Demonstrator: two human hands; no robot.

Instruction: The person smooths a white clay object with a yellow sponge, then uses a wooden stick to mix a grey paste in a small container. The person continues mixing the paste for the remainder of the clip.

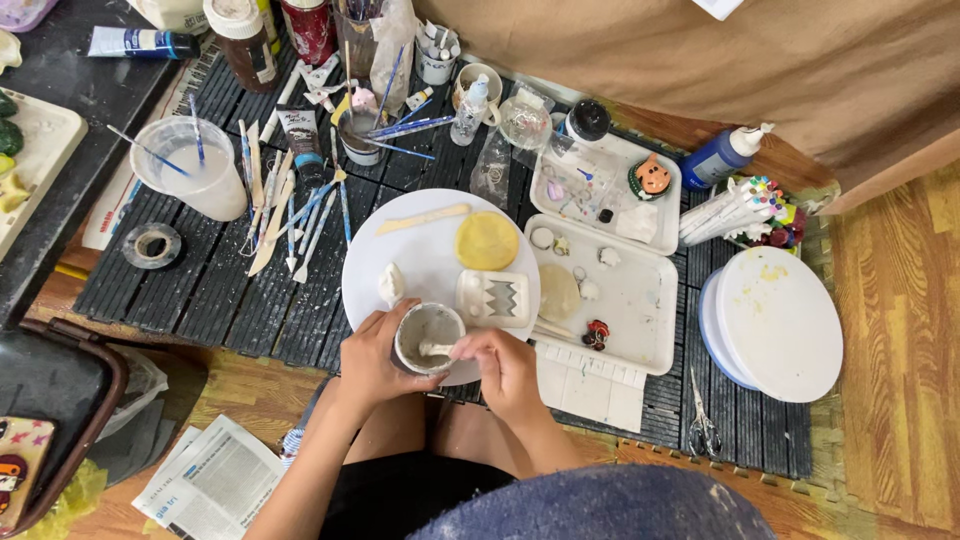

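My left hand (pixel 368 358) wraps around a small grey cup (pixel 428 337) smeared with pale clay slip, holding it over the near rim of a round white plate (pixel 432 250). My right hand (pixel 503 365) grips a short stick (pixel 440 349) whose tip dips into the cup. On the plate lie a white rectangular clay piece with a zigzag cut (pixel 493 297), a yellow clay disc (pixel 487 240), a small white clay lump (pixel 391 285) and a long wooden stick (pixel 423 218).
Sculpting tools (pixel 285 215) and a clear water cup (pixel 190 165) lie left on the dark slatted mat. White trays (pixel 625 310) with small clay bits sit right, then a white turntable (pixel 775 325), markers, a blue bottle (pixel 722 157), scissors (pixel 702 430). Newspaper lies on the floor.
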